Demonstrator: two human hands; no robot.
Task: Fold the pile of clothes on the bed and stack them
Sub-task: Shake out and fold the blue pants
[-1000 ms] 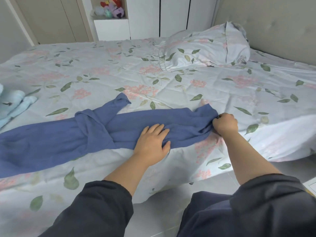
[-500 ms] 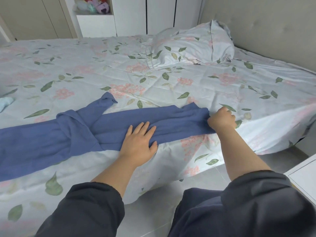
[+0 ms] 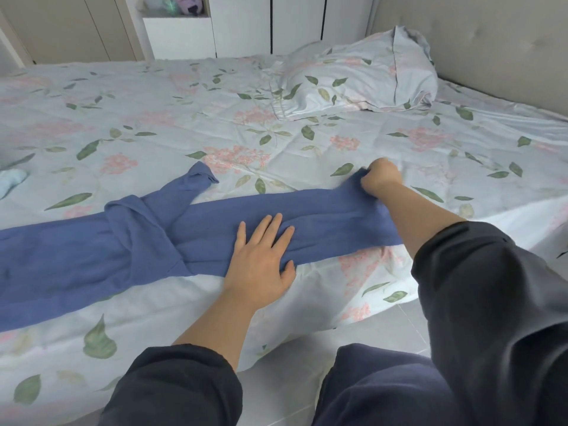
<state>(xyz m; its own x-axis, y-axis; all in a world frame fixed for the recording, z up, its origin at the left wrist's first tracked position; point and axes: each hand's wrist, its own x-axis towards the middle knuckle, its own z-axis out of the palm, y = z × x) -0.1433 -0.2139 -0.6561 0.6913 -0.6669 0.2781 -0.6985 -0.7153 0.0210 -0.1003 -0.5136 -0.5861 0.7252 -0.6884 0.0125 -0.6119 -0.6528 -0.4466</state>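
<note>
The blue garment [image 3: 92,247] lies in a long band along the near edge of the bed [image 3: 184,118], running from the left border of the view to just past the middle. A narrower part, perhaps a sleeve, sticks out from it toward the far side and ends in a small crumpled tip; where it meets the band the cloth bunches in folds.

The left hand [image 3: 261,259] lies flat on the near edge of the garment. Its fingers [image 3: 273,226] are straight and slightly spread, pressing the cloth to the bed and grasping nothing. The right hand [image 3: 381,178] is at the garment's right end. Its fingers [image 3: 368,181] are curled tight round a gathered bunch of the blue cloth, which is raised a little off the sheet there.

Both forearms are bare below dark sleeves [image 3: 172,388].

The sheet is pale with pink flowers and green leaves. A pillow [image 3: 362,78] in matching fabric lies at the far right, against a padded grey headboard [image 3: 491,50]. At the left border a bit of light blue cloth [image 3: 12,179] shows, well apart from the garment. Behind the bed stand white cupboard doors [image 3: 239,26] and a niche with soft toys [image 3: 181,4]. Grey floor tiles [image 3: 405,318] show below the bed's edge.
</note>
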